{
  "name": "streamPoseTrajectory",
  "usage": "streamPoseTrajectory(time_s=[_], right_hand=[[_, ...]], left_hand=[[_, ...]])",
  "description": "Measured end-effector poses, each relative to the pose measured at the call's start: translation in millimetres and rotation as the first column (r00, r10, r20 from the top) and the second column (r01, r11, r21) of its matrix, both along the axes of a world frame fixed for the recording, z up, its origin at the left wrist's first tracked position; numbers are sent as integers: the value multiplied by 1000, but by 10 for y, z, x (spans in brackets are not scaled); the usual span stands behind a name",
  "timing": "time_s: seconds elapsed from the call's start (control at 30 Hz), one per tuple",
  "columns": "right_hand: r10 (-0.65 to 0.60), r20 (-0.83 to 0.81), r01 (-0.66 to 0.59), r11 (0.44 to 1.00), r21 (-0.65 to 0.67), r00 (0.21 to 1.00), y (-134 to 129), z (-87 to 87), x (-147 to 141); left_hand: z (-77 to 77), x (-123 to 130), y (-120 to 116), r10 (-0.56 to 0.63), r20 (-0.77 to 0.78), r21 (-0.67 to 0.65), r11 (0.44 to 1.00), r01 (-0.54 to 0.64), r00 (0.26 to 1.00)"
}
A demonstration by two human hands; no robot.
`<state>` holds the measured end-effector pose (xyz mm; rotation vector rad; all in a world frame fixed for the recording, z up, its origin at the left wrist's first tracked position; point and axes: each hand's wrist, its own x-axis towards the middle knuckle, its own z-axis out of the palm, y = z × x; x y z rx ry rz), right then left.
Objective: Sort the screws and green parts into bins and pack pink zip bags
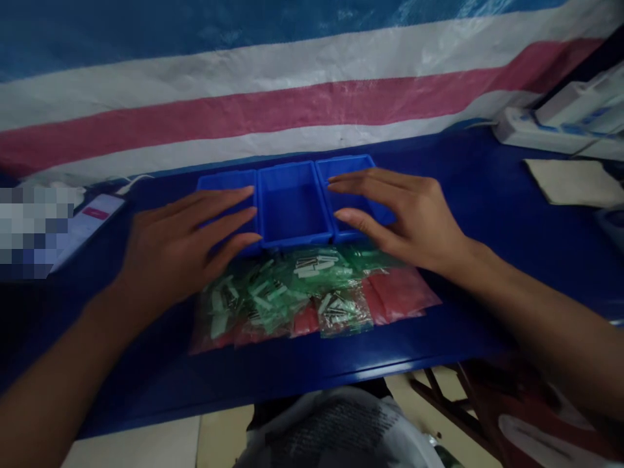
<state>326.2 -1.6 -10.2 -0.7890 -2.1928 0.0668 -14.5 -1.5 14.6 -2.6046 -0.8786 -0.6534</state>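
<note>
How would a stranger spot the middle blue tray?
Below the striped sheet, on the blue table, three blue trays sit side by side. Yours is the middle tray, its inside in plain view; the left hand partly hides one neighbour, the right hand the other.

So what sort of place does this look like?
Probably a small workstation for handling small parts: three blue bins and plastic bags of small pieces sit on a blue table.
</note>
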Motion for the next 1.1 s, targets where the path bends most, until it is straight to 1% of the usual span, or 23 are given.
streamPoseTrajectory(time_s=[0.1,0.17,0.2,0.27,0.33,0.4,0.53,0.63,0.7,0.8,0.93,1.0,1.1], right_hand=[[-13,-75,19,996,82,997,-57,33,9],[-10,-77,18,994,106,997,-96,46,-7],[-3,-66,10,993,114,998,-111,45,-19],[50,-52,-42,988,146,997,-132,31,-46],[101,-40,-92,980,175,994,-146,13,-67],[117,-27,-109,975,193,993,-166,10,-80],[101,-35,-89,963,255,994,-225,59,-84],[77,-64,-54,949,310,995,-256,91,-94],[81,-75,-51,940,336,994,-261,90,-104],[97,-61,-70,937,341,993,-260,74,-106],[18,-16,-14,970,243,1000,-277,79,-61],[7,1,-7,971,238,1000,-287,91,-33],[38,6,-38,963,268,999,-290,99,-21]], left_hand=[[-98,-87,-46,23,-7,80,997,-22,1000],[-157,-105,-47,17,-1,117,993,-17,1000],[-177,-100,-42,3,5,142,990,-3,1000],[-195,-71,-34,-31,-3,173,984,31,1000],[-190,-34,-46,-66,-7,184,981,66,998],[-169,-4,-83,-58,1,168,984,57,998],[-102,33,-198,-20,-14,131,991,22,1000],[-49,58,-275,2,-22,135,991,1,1000],[-29,74,-312,5,-15,137,991,-3,1000],[-34,94,-342,-7,-27,143,990,11,1000],[-47,108,-342,-109,-65,206,971,120,992],[-37,112,-333,-150,-72,237,958,163,986],[-21,125,-321,-160,-83,277,944,177,984]])
